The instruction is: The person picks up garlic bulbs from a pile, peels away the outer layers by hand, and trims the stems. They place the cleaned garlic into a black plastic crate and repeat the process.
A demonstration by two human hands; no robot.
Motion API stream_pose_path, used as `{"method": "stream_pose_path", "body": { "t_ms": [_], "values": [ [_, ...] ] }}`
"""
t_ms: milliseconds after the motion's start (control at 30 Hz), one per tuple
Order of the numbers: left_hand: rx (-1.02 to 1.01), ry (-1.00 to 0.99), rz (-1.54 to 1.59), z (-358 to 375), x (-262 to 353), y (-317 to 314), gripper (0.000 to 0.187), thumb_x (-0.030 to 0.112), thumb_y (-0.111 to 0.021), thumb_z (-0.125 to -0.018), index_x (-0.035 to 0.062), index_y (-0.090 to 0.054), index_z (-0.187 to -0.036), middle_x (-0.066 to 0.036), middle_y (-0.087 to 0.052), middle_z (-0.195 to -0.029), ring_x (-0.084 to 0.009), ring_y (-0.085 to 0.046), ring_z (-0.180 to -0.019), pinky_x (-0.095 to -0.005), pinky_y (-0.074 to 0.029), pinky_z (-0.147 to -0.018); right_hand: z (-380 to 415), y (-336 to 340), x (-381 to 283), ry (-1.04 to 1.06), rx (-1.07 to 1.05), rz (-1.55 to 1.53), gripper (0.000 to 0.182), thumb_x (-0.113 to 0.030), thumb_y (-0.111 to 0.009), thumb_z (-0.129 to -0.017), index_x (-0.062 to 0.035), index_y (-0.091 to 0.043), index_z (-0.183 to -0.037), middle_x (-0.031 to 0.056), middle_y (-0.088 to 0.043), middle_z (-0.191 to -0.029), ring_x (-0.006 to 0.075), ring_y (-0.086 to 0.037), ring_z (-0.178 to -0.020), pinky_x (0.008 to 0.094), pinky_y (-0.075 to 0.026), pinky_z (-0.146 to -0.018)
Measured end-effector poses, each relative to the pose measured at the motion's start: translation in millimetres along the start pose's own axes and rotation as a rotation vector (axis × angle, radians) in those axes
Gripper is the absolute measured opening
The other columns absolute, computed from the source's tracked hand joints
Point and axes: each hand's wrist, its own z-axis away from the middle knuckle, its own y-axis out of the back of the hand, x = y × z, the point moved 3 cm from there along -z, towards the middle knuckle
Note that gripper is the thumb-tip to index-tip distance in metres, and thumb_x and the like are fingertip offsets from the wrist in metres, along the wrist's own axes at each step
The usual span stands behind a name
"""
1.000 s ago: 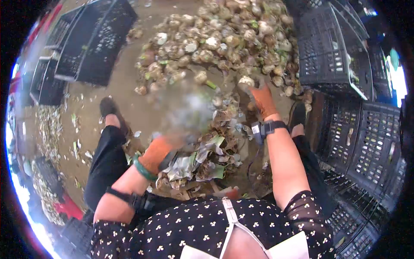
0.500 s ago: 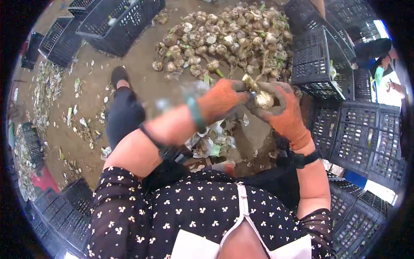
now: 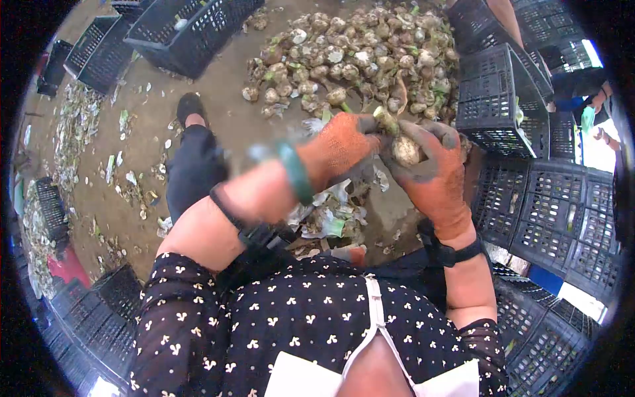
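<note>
Both hands wear orange gloves with dark, dirty fingers. My right hand (image 3: 433, 165) is wrapped round a pale round bulb (image 3: 406, 151), its short cut stem pointing up and left. At the bulb's left side is my left hand (image 3: 347, 145), its fingers curled closed; what lies inside them, if anything, is hidden. A large heap of soil-stained bulbs (image 3: 357, 59) lies on the ground just beyond my hands. Loose peelings (image 3: 331, 215) are scattered below my left hand.
Black crates (image 3: 489, 99) stand and stack along the right side, more crates (image 3: 188, 40) at the upper left and lower left (image 3: 99, 304). Peelings litter the ground at the left. Another person's hand (image 3: 598, 99) shows at the far right.
The view has shifted slightly, so the heap and crates appear a little further right. My right hand still holds the bulb, and my left hand stays beside it.
</note>
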Motion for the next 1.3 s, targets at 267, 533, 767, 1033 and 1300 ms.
{"method": "stream_pose_path", "body": {
  "t_ms": [267,533,767,1033,1300],
  "values": [
    [0.059,-0.08,0.034,-5,5,-2,0.028,0.022,-0.057,-0.08,0.0043,-0.061,-0.102,-0.007,-0.064,-0.082,-0.0127,-0.057,-0.071,-0.0302,-0.047,-0.067,11,-12,32,-0.75,-0.206,-1.04,0.055,-0.014,-0.073,-0.069,-0.0004,-0.049,-0.116,0.0077,-0.055,-0.11,0.0131,-0.052,-0.099,0.0265,-0.042,-0.086],
    [0.012,-0.075,0.398,-7,6,-4,0.025,0.019,-0.066,-0.075,0.0023,-0.064,-0.094,-0.002,-0.064,-0.081,-0.0073,-0.056,-0.072,-0.025,-0.046,-0.064,11,-17,35,-0.608,-0.244,-1.033,0.059,-0.016,-0.071,-0.07,0.0001,-0.044,-0.12,0.0096,-0.052,-0.118,0.0166,-0.051,-0.106,0.03,-0.042,-0.091],
    [-0.123,-0.073,0.363,6,20,7,0.022,0.012,-0.064,-0.073,0.0031,-0.064,-0.093,0.0,-0.063,-0.08,-0.0066,-0.055,-0.07,-0.0243,-0.046,-0.063,12,-23,26,-0.763,-0.258,-1.643,0.057,-0.029,-0.057,-0.083,0.0008,-0.039,-0.128,0.0127,-0.049,-0.123,0.0193,-0.05,-0.109,0.0326,-0.046,-0.086],
    [0.544,-0.402,-0.348,-8,9,-7,0.023,0.011,-0.062,-0.069,0.0158,-0.066,-0.091,-0.006,-0.063,-0.091,-0.0246,-0.061,-0.081,-0.0324,-0.049,-0.073,4,-39,12,-1.051,0.263,-1.711,0.041,-0.039,-0.044,-0.089,-0.0071,-0.048,-0.114,0.0088,-0.059,-0.088,0.0161,-0.055,-0.074,0.0291,-0.047,-0.063],
    [0.614,-0.567,-0.517,3,18,6,0.027,0.01,-0.064,-0.062,0.0171,-0.066,-0.088,-0.006,-0.063,-0.093,-0.0282,-0.062,-0.082,-0.0355,-0.051,-0.071,25,-56,45,-0.542,0.131,-1.252,0.027,-0.025,-0.051,-0.088,-0.0012,-0.054,-0.101,0.0071,-0.062,-0.082,0.0172,-0.061,-0.07,0.0259,-0.049,-0.058]
  ]
}}
